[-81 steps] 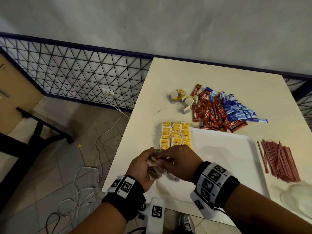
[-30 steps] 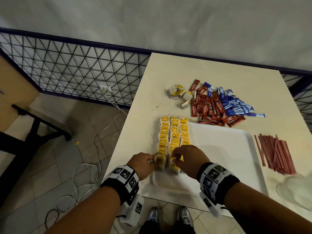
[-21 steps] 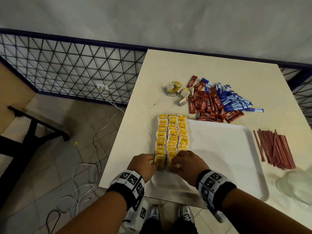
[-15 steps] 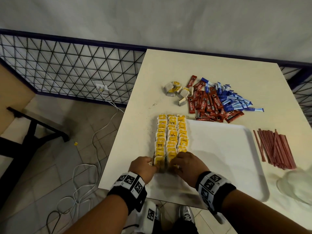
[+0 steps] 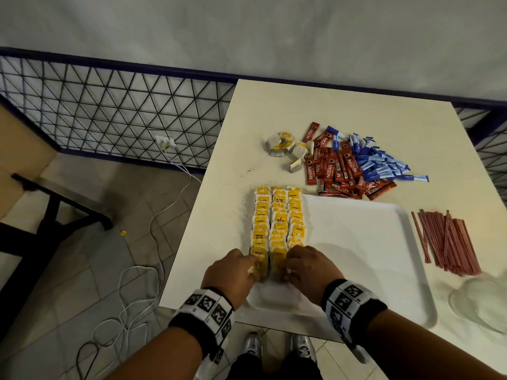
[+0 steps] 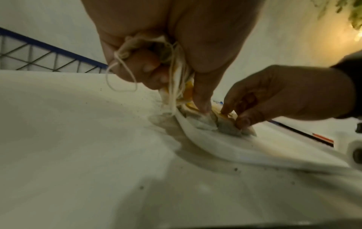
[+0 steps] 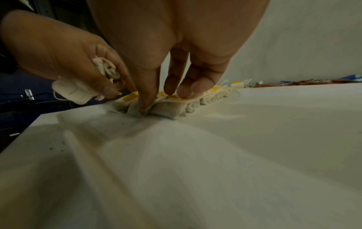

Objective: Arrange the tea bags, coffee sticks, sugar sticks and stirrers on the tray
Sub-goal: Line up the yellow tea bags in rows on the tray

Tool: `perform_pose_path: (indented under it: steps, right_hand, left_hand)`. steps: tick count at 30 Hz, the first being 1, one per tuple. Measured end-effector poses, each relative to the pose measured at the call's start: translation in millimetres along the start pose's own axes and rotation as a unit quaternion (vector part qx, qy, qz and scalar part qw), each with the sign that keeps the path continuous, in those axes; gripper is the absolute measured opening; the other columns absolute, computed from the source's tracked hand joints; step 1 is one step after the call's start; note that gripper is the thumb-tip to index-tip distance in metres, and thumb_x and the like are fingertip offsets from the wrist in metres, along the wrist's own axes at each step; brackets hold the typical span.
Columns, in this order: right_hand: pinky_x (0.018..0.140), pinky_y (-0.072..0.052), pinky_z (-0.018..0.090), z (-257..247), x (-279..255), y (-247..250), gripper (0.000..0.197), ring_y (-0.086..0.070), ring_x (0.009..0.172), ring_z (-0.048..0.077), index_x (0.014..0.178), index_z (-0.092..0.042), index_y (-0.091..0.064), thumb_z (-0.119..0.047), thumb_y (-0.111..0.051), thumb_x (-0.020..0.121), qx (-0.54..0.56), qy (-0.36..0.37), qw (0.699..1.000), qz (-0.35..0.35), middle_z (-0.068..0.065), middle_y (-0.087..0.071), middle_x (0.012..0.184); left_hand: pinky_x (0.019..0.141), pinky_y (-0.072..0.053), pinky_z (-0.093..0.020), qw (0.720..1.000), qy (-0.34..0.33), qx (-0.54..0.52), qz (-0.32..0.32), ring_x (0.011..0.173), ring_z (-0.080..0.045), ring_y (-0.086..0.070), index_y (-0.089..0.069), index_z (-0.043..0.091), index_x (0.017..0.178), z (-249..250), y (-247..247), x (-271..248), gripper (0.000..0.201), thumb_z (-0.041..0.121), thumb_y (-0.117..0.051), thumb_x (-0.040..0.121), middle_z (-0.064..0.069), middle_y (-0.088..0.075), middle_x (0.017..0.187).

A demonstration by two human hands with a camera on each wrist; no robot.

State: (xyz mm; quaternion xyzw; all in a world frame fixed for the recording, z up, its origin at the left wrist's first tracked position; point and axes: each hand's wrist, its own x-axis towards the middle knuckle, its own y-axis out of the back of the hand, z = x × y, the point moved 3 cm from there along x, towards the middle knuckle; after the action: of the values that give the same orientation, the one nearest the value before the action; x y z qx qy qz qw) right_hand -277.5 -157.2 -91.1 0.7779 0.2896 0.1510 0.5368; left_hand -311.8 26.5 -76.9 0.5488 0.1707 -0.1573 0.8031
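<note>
Three rows of yellow-tagged tea bags (image 5: pixel 278 223) lie along the left side of the white tray (image 5: pixel 362 256). My left hand (image 5: pixel 233 272) grips a bunch of tea bags (image 7: pixel 74 91) in its palm, strings dangling (image 6: pixel 121 77), and its forefinger touches the near end of the rows. My right hand (image 5: pixel 304 266) pinches the nearest tea bag (image 7: pixel 166 111) between thumb and fingertips. Loose tea bags (image 5: pixel 288 149), red coffee sticks (image 5: pixel 337 171) and blue sugar sticks (image 5: pixel 381 163) lie in piles beyond the tray. Red stirrers (image 5: pixel 447 242) lie to its right.
The cream table (image 5: pixel 301 111) ends just left of the tray, with a floor of tiles and white cables (image 5: pixel 137 283) below. A clear plastic bag (image 5: pixel 480 300) sits at the right front. A metal mesh fence (image 5: pixel 109 111) runs behind.
Both hands moved from the tray's front up to the near end of the rows. A tea bag from my right hand now sits at that end.
</note>
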Motion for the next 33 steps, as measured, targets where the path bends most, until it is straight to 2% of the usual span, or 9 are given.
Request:
perform_pose_path:
  steps: [3,9,15,19,24,27,30,33]
  right_hand:
    - [0.053,-0.055,0.033,-0.4,0.7,-0.8,0.016,-0.062,0.063,0.024,0.077,-0.028,-0.072,-0.029,-0.066,0.063,-0.009,0.005,1.000,0.010,-0.003,-0.064,0.079]
    - [0.052,-0.054,0.029,-1.9,4.5,-1.1,0.015,-0.062,0.062,0.021,0.073,-0.030,-0.074,-0.031,-0.065,0.061,-0.012,0.017,1.000,0.020,-0.005,-0.064,0.077]
    - [0.053,-0.055,0.035,-2.9,9.3,-3.9,0.017,-0.062,0.065,0.024,0.075,-0.030,-0.074,-0.030,-0.063,0.062,-0.007,0.016,1.000,0.006,-0.004,-0.064,0.080]
    - [0.055,-0.055,0.034,-4.9,8.8,-2.3,0.016,-0.061,0.067,0.024,0.076,-0.030,-0.072,-0.036,-0.062,0.065,-0.011,0.025,1.000,-0.014,-0.003,-0.064,0.084]
    - [0.057,-0.056,0.038,-6.1,13.4,-1.3,0.016,-0.061,0.068,0.028,0.079,-0.026,-0.073,-0.029,-0.069,0.064,-0.014,0.021,1.000,-0.016,0.000,-0.065,0.085]
    - [0.056,-0.055,0.039,-6.6,17.6,-1.4,0.016,-0.061,0.067,0.028,0.078,-0.026,-0.073,-0.030,-0.064,0.065,-0.026,0.012,0.999,-0.025,-0.001,-0.065,0.083]
    - [0.066,-0.054,0.043,-7.5,21.7,0.0,0.020,-0.059,0.077,0.033,0.085,-0.024,-0.073,-0.030,-0.059,0.071,-0.021,-0.002,0.999,-0.039,0.002,-0.065,0.091]
    - [0.078,-0.051,0.042,-9.2,23.4,2.5,0.021,-0.056,0.090,0.032,0.095,-0.024,-0.072,-0.030,-0.061,0.079,-0.026,-0.016,0.997,-0.066,0.003,-0.063,0.102]
  left_hand:
    - [0.086,-0.048,-0.035,0.999,-0.009,0.042,-0.027,0.103,-0.031,-0.059,-0.047,0.040,0.132,4.4,-3.5,3.0,0.038,0.044,-0.045,0.094,-0.003,-0.049,0.118]
    - [0.085,-0.047,-0.034,0.999,-0.015,0.045,-0.022,0.105,-0.029,-0.058,-0.046,0.040,0.133,4.8,-4.4,4.5,0.038,0.043,-0.044,0.095,-0.002,-0.048,0.120]
    - [0.083,-0.047,-0.034,0.999,-0.015,0.046,-0.019,0.104,-0.028,-0.059,-0.047,0.040,0.132,5.0,-6.1,4.6,0.037,0.045,-0.044,0.095,-0.001,-0.049,0.118]
    - [0.082,-0.047,-0.034,0.998,-0.021,0.051,-0.013,0.102,-0.028,-0.059,-0.047,0.040,0.131,3.9,-7.2,4.3,0.037,0.047,-0.044,0.095,-0.001,-0.049,0.116]
    - [0.084,-0.049,-0.034,0.998,-0.022,0.049,-0.013,0.103,-0.027,-0.058,-0.047,0.040,0.132,2.4,-5.8,5.3,0.038,0.046,-0.045,0.095,-0.001,-0.049,0.117]
    - [0.083,-0.049,-0.034,0.998,-0.022,0.051,-0.012,0.101,-0.027,-0.059,-0.047,0.042,0.131,2.1,-2.3,9.1,0.037,0.047,-0.045,0.094,-0.001,-0.049,0.114]
    - [0.082,-0.048,-0.034,0.998,-0.026,0.058,-0.012,0.102,-0.028,-0.059,-0.049,0.041,0.130,2.4,1.7,11.6,0.036,0.047,-0.044,0.095,-0.002,-0.049,0.114]
    - [0.083,-0.049,-0.034,0.998,-0.029,0.059,-0.017,0.101,-0.029,-0.059,-0.049,0.040,0.130,1.5,2.4,12.3,0.036,0.047,-0.045,0.095,-0.002,-0.049,0.113]
